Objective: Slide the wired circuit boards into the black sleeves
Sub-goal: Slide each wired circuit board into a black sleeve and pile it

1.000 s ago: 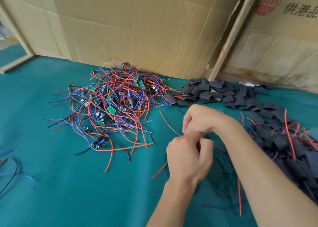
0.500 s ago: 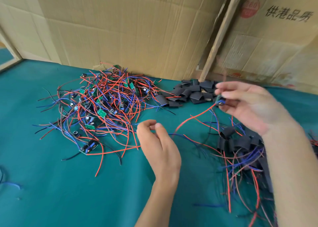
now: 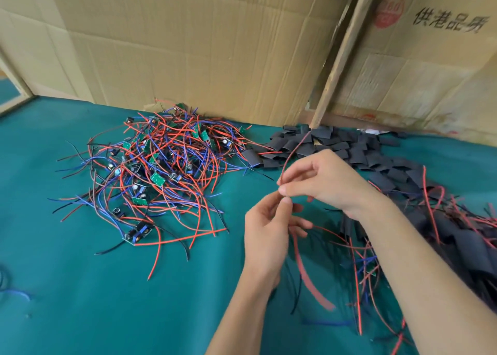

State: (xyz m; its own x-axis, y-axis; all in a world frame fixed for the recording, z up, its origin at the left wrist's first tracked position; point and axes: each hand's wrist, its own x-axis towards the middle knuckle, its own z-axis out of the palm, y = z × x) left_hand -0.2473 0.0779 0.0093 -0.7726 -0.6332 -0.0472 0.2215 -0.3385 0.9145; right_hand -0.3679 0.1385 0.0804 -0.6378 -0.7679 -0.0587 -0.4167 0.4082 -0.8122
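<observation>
- One view only is given, taken from the head, looking forward and down at the green table [image 3: 80, 287]
- The two hands are seen very near, low in the middle
- The cardboard wall [image 3: 201, 45] is seen further off, along the top

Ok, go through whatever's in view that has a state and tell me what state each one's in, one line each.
left hand: raised, fingertips pinching a red wire
right hand: raised, pinching the same red wire
pile of wired circuit boards: tangled, unsleeved, lying on the green cloth
black sleeves: empty, heaped loose by the cardboard
sleeved pile: at right, wires trailing out
</observation>
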